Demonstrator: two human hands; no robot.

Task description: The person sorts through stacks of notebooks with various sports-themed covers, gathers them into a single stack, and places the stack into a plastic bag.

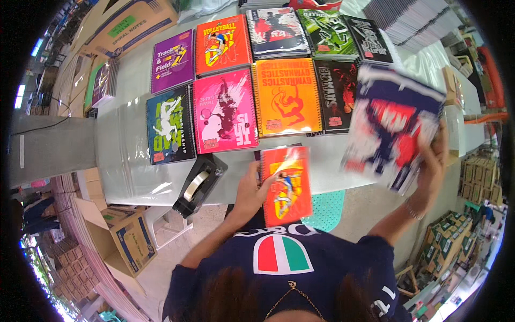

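My left hand (251, 189) grips a red-orange spiral notebook (287, 188) near the table's front edge, its thumb on the cover. A dark edge shows behind that notebook; how many are in the hand I cannot tell. On the right, my right hand (434, 161) holds up a white, navy and red notebook (394, 121), tilted and blurred. It partly covers a black-and-red notebook (335, 96) on the table. An orange notebook (286, 99) and a pink notebook (224, 112) lie just beyond my left hand. Left of that hand stands a black tape dispenser (188, 203).
More notebook piles form two rows, including a purple one (173, 61) and a green one (326, 32). A carton (129, 27) stands at the far left, with tall notebook stacks (410, 21) far right. An open carton (131, 241) and a green stool (324, 209) are below table level.
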